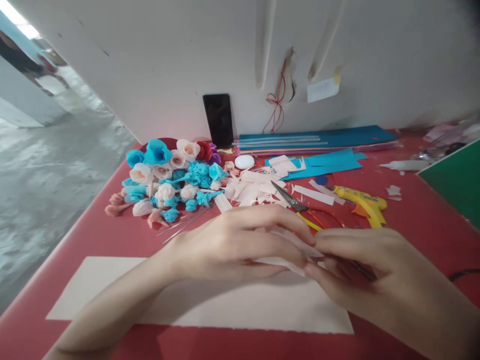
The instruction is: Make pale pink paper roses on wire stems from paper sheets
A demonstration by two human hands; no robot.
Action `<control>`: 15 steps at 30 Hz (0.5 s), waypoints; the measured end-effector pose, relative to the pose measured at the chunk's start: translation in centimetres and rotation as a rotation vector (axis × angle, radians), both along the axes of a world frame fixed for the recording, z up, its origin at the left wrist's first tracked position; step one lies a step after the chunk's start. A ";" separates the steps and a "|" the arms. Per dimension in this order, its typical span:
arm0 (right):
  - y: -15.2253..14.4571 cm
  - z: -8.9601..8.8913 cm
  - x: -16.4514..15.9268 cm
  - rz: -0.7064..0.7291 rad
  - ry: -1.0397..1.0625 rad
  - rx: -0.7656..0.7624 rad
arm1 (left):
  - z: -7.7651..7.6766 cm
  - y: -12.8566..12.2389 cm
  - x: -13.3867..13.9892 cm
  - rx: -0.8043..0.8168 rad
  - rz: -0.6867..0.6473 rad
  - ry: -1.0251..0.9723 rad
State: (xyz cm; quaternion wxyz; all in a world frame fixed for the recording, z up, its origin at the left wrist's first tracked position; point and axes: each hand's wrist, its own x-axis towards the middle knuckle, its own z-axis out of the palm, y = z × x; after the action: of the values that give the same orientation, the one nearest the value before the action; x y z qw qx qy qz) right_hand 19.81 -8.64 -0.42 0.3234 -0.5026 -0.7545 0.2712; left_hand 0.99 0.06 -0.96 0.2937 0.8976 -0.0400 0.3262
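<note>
My left hand (243, 245) is closed around a small piece of pale pink paper (294, 245), its fingers curled over the top. Meeting it from the right, my right hand (369, 260) pinches the same paper at its edge. A thin dark metal object (362, 270) shows in the right palm; its kind is hidden. Beneath both hands, a long pale paper sheet (240, 310) lies flat on the red table. Just behind my fingers rest scissors (296, 202) with red and yellow handles, blades partly apart, beside a pile of pale paper scraps (251, 187).
Blue, white and pink paper flowers (168, 185) cluster at the back left, with thin wires (187, 225) before them. A yellow glue gun (362, 202) lies at right. Blue paper strips (326, 165) lie behind; a phone (218, 120) leans on the wall. A green board (457, 180) stands far right.
</note>
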 end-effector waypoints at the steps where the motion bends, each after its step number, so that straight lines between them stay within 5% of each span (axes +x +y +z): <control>1: -0.1 0.0 0.2 -0.025 -0.031 -0.018 | 0.0 0.1 0.0 0.010 -0.005 0.003; 10: -2.0 -1.2 2.4 -0.385 -0.309 -0.103 | -0.1 -0.2 -0.2 0.010 0.049 -0.002; 15: -2.1 -0.4 3.7 -0.514 -0.378 -0.085 | -0.3 0.0 -0.6 0.024 0.052 -0.019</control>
State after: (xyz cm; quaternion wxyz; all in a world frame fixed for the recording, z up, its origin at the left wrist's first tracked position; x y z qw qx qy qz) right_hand 23.55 -10.74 -0.81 0.2142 -0.7314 -0.6375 0.1134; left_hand 0.37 0.07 -1.26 0.2739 0.8987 -0.0232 0.3416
